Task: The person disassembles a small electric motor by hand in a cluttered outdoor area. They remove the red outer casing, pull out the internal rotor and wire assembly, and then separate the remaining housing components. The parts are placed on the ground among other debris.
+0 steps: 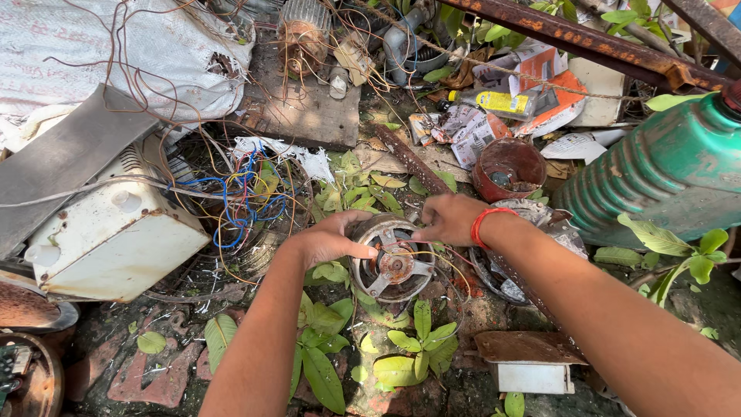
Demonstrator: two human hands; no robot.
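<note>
A round, rusty metal motor housing (395, 266) with spokes and a copper-coloured hub lies on the ground among green weeds. My left hand (328, 238) grips its left rim, thumb on top. My right hand (450, 218), with a red band at the wrist, holds the upper right rim. Thin yellow and red wires trail from the housing to the right.
A dirty white box (116, 239) and a tangle of blue, red and yellow wires (243, 197) lie to the left. At right stands a green ribbed plastic jug (668, 174), with a rusty bowl (509, 166) behind. Rusty steel bars (587, 38) cross overhead. Scrap paper and a wooden board litter the back.
</note>
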